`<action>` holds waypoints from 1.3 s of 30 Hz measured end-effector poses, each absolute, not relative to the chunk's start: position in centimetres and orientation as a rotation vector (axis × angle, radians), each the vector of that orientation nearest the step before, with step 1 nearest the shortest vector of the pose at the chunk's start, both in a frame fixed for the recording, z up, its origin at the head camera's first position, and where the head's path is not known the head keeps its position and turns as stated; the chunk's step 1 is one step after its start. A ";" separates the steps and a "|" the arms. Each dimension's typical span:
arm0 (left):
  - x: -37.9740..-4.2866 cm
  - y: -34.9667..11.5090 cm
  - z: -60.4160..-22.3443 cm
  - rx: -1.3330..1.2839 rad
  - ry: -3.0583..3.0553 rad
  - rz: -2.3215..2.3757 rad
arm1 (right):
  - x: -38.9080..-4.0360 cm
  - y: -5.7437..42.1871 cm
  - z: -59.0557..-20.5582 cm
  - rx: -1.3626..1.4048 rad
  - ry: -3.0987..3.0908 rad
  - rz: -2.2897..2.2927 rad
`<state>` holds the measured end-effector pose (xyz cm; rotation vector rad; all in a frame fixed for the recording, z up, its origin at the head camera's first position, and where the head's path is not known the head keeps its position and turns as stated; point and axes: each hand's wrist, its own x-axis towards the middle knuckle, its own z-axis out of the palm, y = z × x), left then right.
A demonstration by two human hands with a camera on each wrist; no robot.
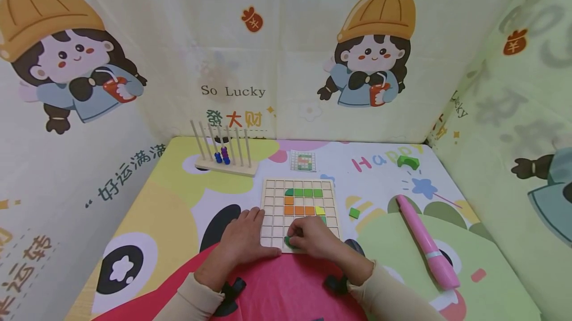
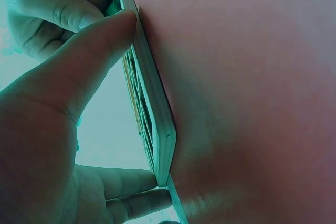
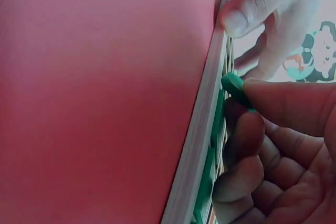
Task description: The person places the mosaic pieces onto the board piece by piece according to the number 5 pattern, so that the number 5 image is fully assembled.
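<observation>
A wooden grid board (image 1: 273,212) lies in front of me, with green, orange and yellow pieces set in some of its squares. My left hand (image 1: 241,235) rests at the board's near left corner, thumb along the near edge and straight fingers by the left side. My right hand (image 1: 315,237) pinches a dark green tile (image 3: 236,88) between thumb and forefinger, close over the near edge. Two green pieces (image 3: 205,182) sit along that edge in the right wrist view. The right hand hides part of the lower rows in the head view.
A pattern card (image 1: 303,161) lies behind the board. At the back left stands a peg rack (image 1: 227,166) with blue and purple beads. To the right are a loose green square (image 1: 354,213), a green arch block (image 1: 408,162) and a pink pen-shaped stick (image 1: 426,241).
</observation>
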<state>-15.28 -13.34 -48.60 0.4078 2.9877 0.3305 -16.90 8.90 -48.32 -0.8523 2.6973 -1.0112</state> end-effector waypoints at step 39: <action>-15.4 -13.4 -48.5 0.388 2.965 0.344 | -17.7 14.8 -47.3 -0.657 2.686 -0.923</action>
